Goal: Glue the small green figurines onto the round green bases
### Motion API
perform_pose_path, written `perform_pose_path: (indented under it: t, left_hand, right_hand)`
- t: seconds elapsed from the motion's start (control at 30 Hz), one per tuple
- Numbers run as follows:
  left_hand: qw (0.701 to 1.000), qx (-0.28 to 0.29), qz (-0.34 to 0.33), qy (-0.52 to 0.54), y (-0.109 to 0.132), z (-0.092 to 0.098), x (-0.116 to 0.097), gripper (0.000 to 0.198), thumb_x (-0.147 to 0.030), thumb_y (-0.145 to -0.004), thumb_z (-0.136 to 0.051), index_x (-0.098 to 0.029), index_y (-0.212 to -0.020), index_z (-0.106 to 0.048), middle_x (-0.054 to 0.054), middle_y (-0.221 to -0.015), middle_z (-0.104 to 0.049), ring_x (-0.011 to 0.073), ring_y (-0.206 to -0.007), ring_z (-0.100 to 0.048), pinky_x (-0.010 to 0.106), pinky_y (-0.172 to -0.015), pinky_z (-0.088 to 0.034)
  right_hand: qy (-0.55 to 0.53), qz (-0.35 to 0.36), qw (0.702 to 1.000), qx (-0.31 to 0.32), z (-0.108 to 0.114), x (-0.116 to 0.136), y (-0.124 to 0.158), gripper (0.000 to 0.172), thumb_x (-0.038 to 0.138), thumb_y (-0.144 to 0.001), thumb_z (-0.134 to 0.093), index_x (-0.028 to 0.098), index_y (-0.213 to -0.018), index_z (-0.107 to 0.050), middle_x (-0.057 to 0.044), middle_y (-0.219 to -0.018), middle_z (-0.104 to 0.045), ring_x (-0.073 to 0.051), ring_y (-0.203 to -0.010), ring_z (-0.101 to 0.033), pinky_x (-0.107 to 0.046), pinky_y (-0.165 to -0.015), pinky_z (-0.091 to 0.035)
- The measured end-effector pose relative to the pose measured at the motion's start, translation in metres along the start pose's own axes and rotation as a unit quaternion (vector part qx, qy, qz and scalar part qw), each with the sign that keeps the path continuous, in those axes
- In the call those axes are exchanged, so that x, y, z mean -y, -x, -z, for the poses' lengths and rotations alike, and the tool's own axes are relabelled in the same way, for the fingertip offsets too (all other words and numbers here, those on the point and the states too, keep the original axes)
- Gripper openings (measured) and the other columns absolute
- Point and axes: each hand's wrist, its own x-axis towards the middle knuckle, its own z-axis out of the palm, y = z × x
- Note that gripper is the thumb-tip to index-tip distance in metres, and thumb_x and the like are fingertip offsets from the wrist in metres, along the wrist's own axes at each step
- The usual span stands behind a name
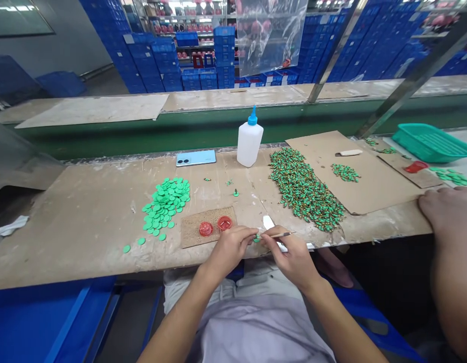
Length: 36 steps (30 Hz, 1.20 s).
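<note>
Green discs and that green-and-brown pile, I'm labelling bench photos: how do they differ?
The flat green discs are plain, round and bright, while the pile of small pieces is speckled green and brown and irregular in shape. Each disc is larger than any piece in the pile. The discs lie in a loose spread; the pile is packed more densely. Both lie loose, in no container.

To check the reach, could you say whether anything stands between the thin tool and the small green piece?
Nothing visible does: the thin tool, held in the right hand, points straight at the small green piece in the left hand's fingers.
</note>
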Motion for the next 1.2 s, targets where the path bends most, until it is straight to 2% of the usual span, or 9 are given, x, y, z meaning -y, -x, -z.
perform_pose_path:
  t: [0.3, 0.43, 0.57, 0.7, 0.87, 1.0, 1.2]
  left_hand:
    - [1.000, -0.001, -0.012, -0.011, 0.000, 0.001, -0.001, 0.025, -0.012, -0.100, -0.056, -0.018, -0.110, -0.078, 0.010, -0.101, -0.082, 0.0210, -0.091, -0.078, 0.032, -0.084, -0.063]
    - [1.000, 0.001, -0.020, -0.011, 0.001, 0.001, -0.002, 0.026, -0.012, -0.100, -0.056, -0.018, -0.112, -0.077, 0.010, -0.101, -0.082, 0.0208, -0.092, -0.078, 0.032, -0.085, -0.063]
    - [1.000, 0.001, -0.025, -0.010, 0.002, 0.001, -0.002, 0.026, -0.010, -0.100, -0.055, -0.017, -0.112, -0.077, 0.010, -0.103, -0.082, 0.0207, -0.094, -0.077, 0.032, -0.086, -0.063]
    - [1.000, 0.002, -0.019, -0.012, 0.002, 0.000, -0.002, 0.025, -0.010, -0.101, -0.054, -0.017, -0.111, -0.076, 0.009, -0.102, -0.081, 0.0202, -0.094, -0.077, 0.031, -0.087, -0.062]
    - [1.000, 0.008, -0.008, -0.021, 0.001, 0.002, -0.002, 0.021, -0.014, -0.102, -0.056, -0.017, -0.109, -0.075, 0.008, -0.101, -0.081, 0.0201, -0.093, -0.077, 0.032, -0.087, -0.061]
    - [0.999, 0.021, -0.010, -0.033, -0.001, 0.003, -0.004, 0.021, -0.014, -0.103, -0.054, -0.017, -0.109, -0.074, 0.008, -0.102, -0.080, 0.0208, -0.095, -0.076, 0.033, -0.089, -0.061]
    - [0.998, 0.040, -0.019, -0.050, -0.003, 0.005, -0.007, 0.020, -0.014, -0.102, -0.054, -0.017, -0.111, -0.072, 0.009, -0.104, -0.079, 0.0213, -0.097, -0.075, 0.034, -0.090, -0.060]
  right_hand:
    - [-0.022, -0.051, 0.998, -0.030, -0.009, -0.003, 0.009, 0.017, 0.028, -0.105, -0.054, 0.022, -0.093, -0.064, -0.007, -0.087, -0.074, -0.021, -0.078, -0.073, -0.033, -0.073, -0.060]
    - [-0.012, -0.107, 0.993, -0.047, 0.000, -0.001, 0.010, 0.021, 0.034, -0.106, -0.052, 0.021, -0.092, -0.062, -0.006, -0.085, -0.072, -0.020, -0.073, -0.070, -0.031, -0.071, -0.057]
    - [-0.010, -0.160, 0.987, -0.015, 0.014, 0.008, 0.009, 0.026, 0.036, -0.106, -0.052, 0.022, -0.085, -0.059, -0.001, -0.073, -0.063, -0.016, -0.062, -0.060, -0.027, -0.060, -0.049]
    - [-0.014, -0.187, 0.982, 0.037, 0.014, 0.017, 0.010, 0.031, 0.036, -0.103, -0.054, 0.021, -0.078, -0.062, 0.003, -0.062, -0.052, -0.015, -0.056, -0.049, -0.026, -0.052, -0.039]
    - [-0.034, -0.225, 0.973, 0.039, 0.008, 0.016, 0.021, 0.026, 0.038, -0.103, -0.054, 0.019, -0.090, -0.067, 0.000, -0.067, -0.061, -0.016, -0.057, -0.056, -0.026, -0.054, -0.044]
    - [-0.051, -0.261, 0.964, 0.012, 0.009, 0.012, 0.029, 0.029, 0.047, -0.101, -0.057, 0.019, -0.100, -0.066, 0.001, -0.064, -0.058, -0.016, -0.054, -0.058, -0.025, -0.052, -0.047]
    - [-0.041, -0.293, 0.955, -0.008, -0.003, 0.019, 0.026, 0.026, 0.043, -0.097, -0.060, 0.021, -0.085, -0.064, 0.001, -0.062, -0.060, -0.016, -0.053, -0.059, -0.025, -0.053, -0.046]
